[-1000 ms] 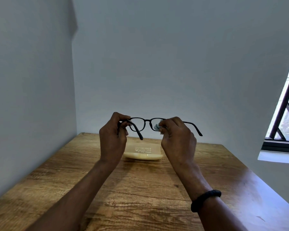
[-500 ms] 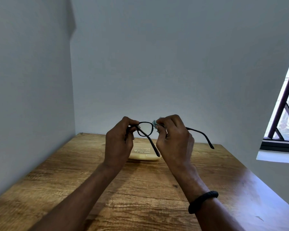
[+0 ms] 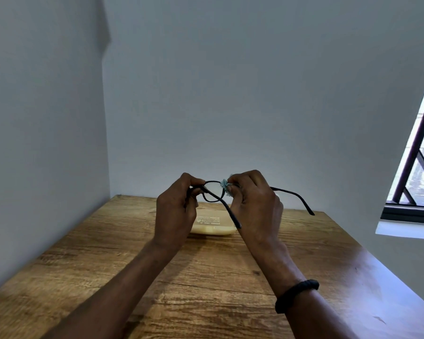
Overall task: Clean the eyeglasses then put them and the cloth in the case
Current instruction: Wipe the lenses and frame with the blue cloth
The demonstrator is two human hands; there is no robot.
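Black-framed eyeglasses (image 3: 212, 192) are held in the air above the table, temples unfolded toward me. My left hand (image 3: 175, 214) grips the frame at its left corner. My right hand (image 3: 255, 206) pinches a small pale blue cloth (image 3: 225, 185) around the right lens, which the fingers hide. Only a crumpled bit of cloth shows. Behind and below the hands lies a cream eyeglass case (image 3: 213, 228) on the wooden table (image 3: 206, 289), partly covered by my hands.
Grey walls close the table in on the left and at the back. A window with dark bars (image 3: 416, 167) is at the right, beyond the table's right edge. A black band sits on my right wrist.
Both hands have come closer together and lower, turning the glasses so the left temple points down toward me. The right hand's cloth has slid toward the bridge.
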